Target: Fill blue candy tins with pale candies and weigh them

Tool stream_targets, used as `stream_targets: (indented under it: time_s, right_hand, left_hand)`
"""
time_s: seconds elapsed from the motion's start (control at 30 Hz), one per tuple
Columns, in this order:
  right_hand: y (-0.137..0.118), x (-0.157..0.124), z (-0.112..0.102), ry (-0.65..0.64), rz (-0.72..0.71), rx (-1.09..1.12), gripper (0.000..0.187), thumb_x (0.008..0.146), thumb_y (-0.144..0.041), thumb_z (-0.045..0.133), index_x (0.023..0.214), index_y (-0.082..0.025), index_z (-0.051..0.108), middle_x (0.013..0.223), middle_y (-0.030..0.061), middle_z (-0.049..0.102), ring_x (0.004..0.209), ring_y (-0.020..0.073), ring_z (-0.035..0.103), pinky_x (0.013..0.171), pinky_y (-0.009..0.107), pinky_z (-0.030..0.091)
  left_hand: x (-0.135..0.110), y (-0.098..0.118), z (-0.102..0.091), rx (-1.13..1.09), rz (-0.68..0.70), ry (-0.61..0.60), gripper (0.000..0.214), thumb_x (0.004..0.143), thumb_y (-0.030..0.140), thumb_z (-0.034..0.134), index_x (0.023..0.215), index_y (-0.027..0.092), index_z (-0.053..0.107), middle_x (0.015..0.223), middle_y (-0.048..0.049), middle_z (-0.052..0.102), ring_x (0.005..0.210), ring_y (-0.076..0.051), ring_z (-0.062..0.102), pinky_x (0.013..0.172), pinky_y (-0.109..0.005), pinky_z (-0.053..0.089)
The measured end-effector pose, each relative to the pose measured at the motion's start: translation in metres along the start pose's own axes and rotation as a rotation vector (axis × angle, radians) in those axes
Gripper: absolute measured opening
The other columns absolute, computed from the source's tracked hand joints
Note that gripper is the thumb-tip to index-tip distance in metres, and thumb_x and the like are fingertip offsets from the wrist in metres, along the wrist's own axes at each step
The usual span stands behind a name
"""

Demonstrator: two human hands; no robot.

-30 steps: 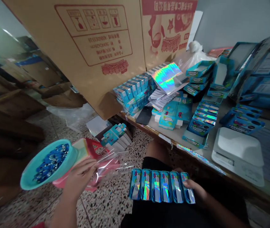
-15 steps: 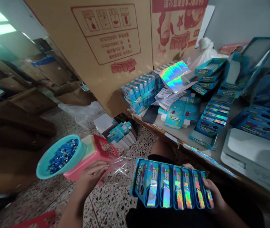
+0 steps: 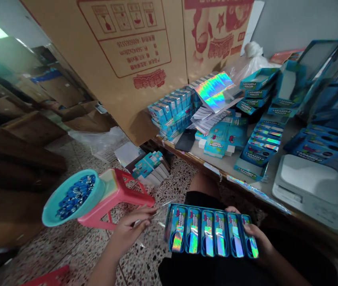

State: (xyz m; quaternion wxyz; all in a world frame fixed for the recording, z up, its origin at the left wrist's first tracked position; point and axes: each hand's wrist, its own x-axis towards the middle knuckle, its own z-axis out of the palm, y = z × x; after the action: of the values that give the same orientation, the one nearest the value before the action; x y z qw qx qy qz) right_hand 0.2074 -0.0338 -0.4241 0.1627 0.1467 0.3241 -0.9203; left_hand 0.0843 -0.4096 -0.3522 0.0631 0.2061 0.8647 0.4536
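Note:
My right hand point(image 3: 260, 238) grips the right end of a blue display box point(image 3: 169, 226), its thumb on the front and fingertips behind the top edge. Inside stands a row of several small blue "Caramelo Macizo" packs point(image 3: 207, 232) with shiny holographic bands. The box is held tilted over my lap. To its left, my left hand point(image 3: 135, 224) has its fingers and thumb drawn together at a clear plastic bag point(image 3: 160, 222). The thin film spreads between that hand and the left end of the box; its exact outline is hard to make out.
A turquoise basin point(image 3: 47, 212) of blue wrapped pieces rests on a pink stool point(image 3: 121, 194). Flattened blue cartons point(image 3: 151, 169) stand on the speckled floor. The table at right holds a white scale point(image 3: 308, 186), filled display boxes point(image 3: 254, 151), and a large cardboard carton point(image 3: 115, 87).
My left hand has moved right, closer to the box, and the stretched plastic has slackened. The box has turned slightly in my right hand, and the view has shifted a little.

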Motion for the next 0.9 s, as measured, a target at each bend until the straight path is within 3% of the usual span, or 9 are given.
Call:
stream_targets:
  time_s: [0.13, 0.27, 0.33, 0.43, 0.57, 0.73, 0.9]
  right_hand:
    - [0.003, -0.001, 0.002, 0.07, -0.008, -0.022, 0.058, 0.062, -0.052, 0.079, 0.111, -0.026, 0.063, 0.108, 0.0093, 0.071, 0.104, 0.0357, 0.067, 0.097, 0.05, 0.049]
    - [0.008, -0.003, -0.002, 0.106, -0.007, -0.059, 0.062, 0.063, -0.055, 0.077, 0.114, -0.024, 0.064, 0.113, 0.0116, 0.071, 0.104, 0.0369, 0.067, 0.096, 0.051, 0.049]
    - [0.01, -0.003, -0.005, 0.115, -0.02, -0.06, 0.066, 0.065, -0.055, 0.075, 0.121, -0.025, 0.062, 0.116, 0.0118, 0.07, 0.106, 0.0366, 0.067, 0.096, 0.051, 0.05]
    - [0.01, -0.002, -0.01, 0.103, -0.048, -0.102, 0.068, 0.066, -0.05, 0.076, 0.127, -0.025, 0.058, 0.118, 0.0124, 0.07, 0.108, 0.0368, 0.066, 0.098, 0.053, 0.049]
    - [0.009, -0.002, -0.013, 0.079, -0.039, -0.16, 0.073, 0.064, -0.045, 0.079, 0.129, -0.021, 0.058, 0.114, 0.0146, 0.071, 0.106, 0.0386, 0.067, 0.097, 0.056, 0.049]
    - [0.013, -0.007, -0.013, 0.153, 0.069, -0.062, 0.065, 0.075, -0.049, 0.071, 0.131, -0.018, 0.058, 0.112, 0.0144, 0.072, 0.102, 0.0358, 0.069, 0.097, 0.052, 0.051]
    - [0.016, -0.001, -0.014, 0.129, 0.004, -0.082, 0.069, 0.073, -0.047, 0.075, 0.133, -0.021, 0.056, 0.111, 0.0117, 0.072, 0.103, 0.0335, 0.069, 0.096, 0.049, 0.051]
  left_hand:
    - [-0.001, 0.007, 0.019, -0.029, -0.112, -0.027, 0.039, 0.09, 0.055, 0.06, 0.11, 0.025, 0.074, 0.114, -0.0112, 0.073, 0.106, -0.028, 0.07, 0.097, -0.045, 0.056]
    - [0.007, 0.022, 0.043, -0.053, -0.165, -0.067, 0.054, 0.09, 0.059, 0.059, 0.132, 0.026, 0.063, 0.135, -0.0109, 0.063, 0.126, -0.03, 0.059, 0.109, -0.048, 0.047]
    - [0.016, 0.028, 0.057, -0.073, -0.222, -0.015, 0.056, 0.088, 0.06, 0.06, 0.13, 0.024, 0.064, 0.133, -0.0112, 0.064, 0.124, -0.03, 0.059, 0.108, -0.048, 0.047]
    - [0.03, 0.031, 0.074, -0.113, -0.295, 0.056, 0.048, 0.085, 0.059, 0.061, 0.109, 0.02, 0.072, 0.112, -0.0104, 0.073, 0.105, -0.029, 0.069, 0.094, -0.042, 0.056]
    - [0.039, 0.021, 0.085, -0.051, -0.263, 0.063, 0.038, 0.087, 0.054, 0.056, 0.088, 0.019, 0.07, 0.091, -0.0073, 0.074, 0.089, -0.026, 0.069, 0.083, -0.038, 0.056]
    - [0.032, 0.014, 0.092, 0.039, -0.197, 0.281, 0.037, 0.096, 0.054, 0.046, 0.097, 0.02, 0.061, 0.098, -0.0091, 0.069, 0.097, -0.026, 0.066, 0.09, -0.041, 0.052]
    - [0.031, 0.016, 0.101, 0.004, -0.2, 0.228, 0.044, 0.096, 0.056, 0.046, 0.114, 0.02, 0.063, 0.111, -0.0113, 0.067, 0.106, -0.026, 0.064, 0.096, -0.041, 0.051]
